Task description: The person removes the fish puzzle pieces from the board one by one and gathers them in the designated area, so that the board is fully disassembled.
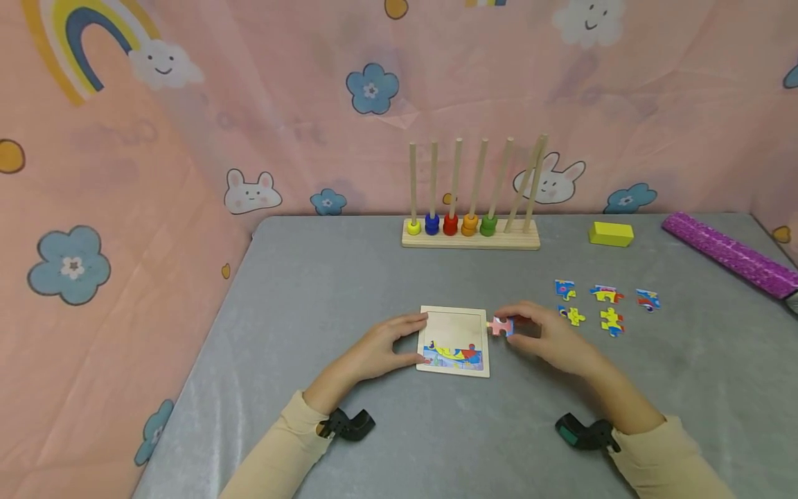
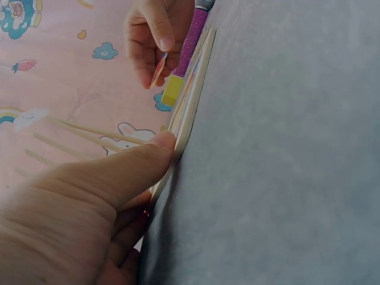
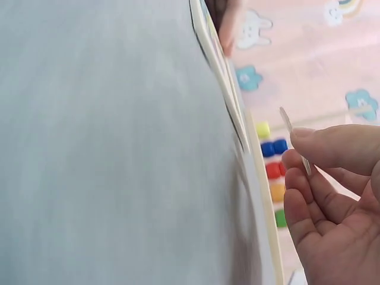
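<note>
A square wooden puzzle board (image 1: 454, 326) lies on the grey table, its near part filled with colourful pieces and its far part bare wood. My left hand (image 1: 382, 350) grips the board's left side, thumb near the front corner and fingers farther up the edge. Just off the right edge of the board, my right hand (image 1: 551, 341) pinches a pink and blue puzzle piece (image 1: 500, 326) between thumb and fingers. The right wrist view shows this piece (image 3: 285, 120) edge-on, thin and tilted, raised off the table.
Several loose puzzle pieces (image 1: 604, 294) lie right of the right hand. Behind the board stands a wooden peg rack (image 1: 470, 241) with coloured beads. A yellow block (image 1: 611, 234) and a purple glittery roll (image 1: 729, 253) lie at the back right, before a pink patterned cloth (image 1: 299, 90).
</note>
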{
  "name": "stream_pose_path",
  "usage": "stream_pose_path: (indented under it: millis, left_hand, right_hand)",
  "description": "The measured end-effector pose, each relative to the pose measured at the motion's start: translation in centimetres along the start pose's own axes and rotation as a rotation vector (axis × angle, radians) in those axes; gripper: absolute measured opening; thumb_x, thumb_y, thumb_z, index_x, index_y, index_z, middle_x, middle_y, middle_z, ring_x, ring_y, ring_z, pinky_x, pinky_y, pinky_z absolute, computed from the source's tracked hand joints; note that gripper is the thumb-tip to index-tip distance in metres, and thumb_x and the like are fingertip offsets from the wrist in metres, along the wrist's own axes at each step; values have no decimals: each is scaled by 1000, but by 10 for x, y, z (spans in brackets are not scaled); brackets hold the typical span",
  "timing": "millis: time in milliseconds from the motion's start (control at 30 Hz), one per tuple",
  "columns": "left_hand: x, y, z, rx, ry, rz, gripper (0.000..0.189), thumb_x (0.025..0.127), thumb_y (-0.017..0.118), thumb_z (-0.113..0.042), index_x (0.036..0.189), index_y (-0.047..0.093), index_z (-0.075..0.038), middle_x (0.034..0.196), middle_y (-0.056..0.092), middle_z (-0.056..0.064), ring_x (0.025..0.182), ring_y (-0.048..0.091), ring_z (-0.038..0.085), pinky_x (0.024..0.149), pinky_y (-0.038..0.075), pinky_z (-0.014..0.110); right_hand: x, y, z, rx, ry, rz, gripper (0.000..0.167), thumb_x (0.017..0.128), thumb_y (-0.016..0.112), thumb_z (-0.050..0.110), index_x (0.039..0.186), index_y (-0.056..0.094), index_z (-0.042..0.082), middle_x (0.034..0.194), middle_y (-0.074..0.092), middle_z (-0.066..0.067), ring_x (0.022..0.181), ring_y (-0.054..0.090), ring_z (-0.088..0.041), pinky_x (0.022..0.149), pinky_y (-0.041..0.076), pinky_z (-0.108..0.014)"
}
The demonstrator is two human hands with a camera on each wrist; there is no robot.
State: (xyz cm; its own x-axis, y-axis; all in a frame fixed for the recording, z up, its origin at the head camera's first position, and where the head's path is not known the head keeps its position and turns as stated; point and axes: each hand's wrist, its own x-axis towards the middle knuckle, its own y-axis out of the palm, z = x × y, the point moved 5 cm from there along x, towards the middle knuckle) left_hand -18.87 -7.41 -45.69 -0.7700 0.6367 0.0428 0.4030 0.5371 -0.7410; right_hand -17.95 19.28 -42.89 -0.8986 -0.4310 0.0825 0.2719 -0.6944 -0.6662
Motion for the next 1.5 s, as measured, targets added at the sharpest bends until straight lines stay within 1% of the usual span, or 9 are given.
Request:
stream_pose_path:
  millis: [300,500,633,867,1033,1233,1367,1433,1500]
  left_hand:
    - [1,2,1,-1,1,5,65,84,72,-31,140,47,-10,146,45,1,137,38,20,110,35,39]
    - [2,3,0,-3,-1,3,65,84,73,-32,140,48,-11,146,45,-1,136,39,19,110,36,39]
    - [2,3,0,-4,1,4,65,84,73,-32,140,48,-11,146,45,0,137,39,19,110,36,39]
    - [1,3,0,4,4,10,65,85,72,-33,141,47,-11,146,45,0,137,39,19,110,36,39]
    - [1,2,0,-7,1,12,64,86,71,-32,141,46,-10,147,44,1,137,38,21,110,36,40]
    - [-1,1,0,-5,-6,6,64,86,71,-31,141,46,-10,147,43,1,138,37,21,110,36,41]
    - [-1,1,1,-1,-2,0,64,85,72,-30,141,47,-10,147,44,1,138,37,20,110,36,40]
    - [-1,1,0,-1,2,-1,65,85,72,-30,141,47,-9,147,44,2,137,38,20,110,36,40]
    - [0,0,0,-1,9,-2,65,84,72,-30,140,47,-9,146,44,2,137,38,20,110,36,40]
  right_hand:
    - [-28,-38,-24,-44,-3,-79,35,87,67,7,121,62,9,119,62,-8,105,45,14,88,37,0]
    - [-51,-66,-44,-56,-11,-129,35,88,65,3,123,60,4,118,54,18,105,45,16,86,36,1]
    - [-65,-83,-57,-71,21,-174,35,88,64,2,123,60,3,117,46,31,104,43,20,84,34,3]
    - [-88,-107,-82,-103,137,-224,35,91,62,7,126,58,7,117,41,36,101,39,28,79,29,5]
    - [-99,-116,-103,-161,229,-260,35,92,61,11,126,57,3,110,33,42,96,32,32,74,26,6]
    - [-106,-118,-119,-206,258,-288,32,93,60,17,123,59,5,105,30,47,95,25,33,74,22,8]
    - [-110,-118,-126,-222,296,-279,32,95,59,21,123,58,7,109,38,42,92,23,33,71,22,6]
    - [-111,-117,-128,-234,318,-269,33,95,59,22,124,58,7,117,50,25,92,23,32,71,22,4]
    - [-111,-116,-129,-248,347,-256,35,96,57,24,126,57,7,128,55,-1,103,33,24,85,32,-6]
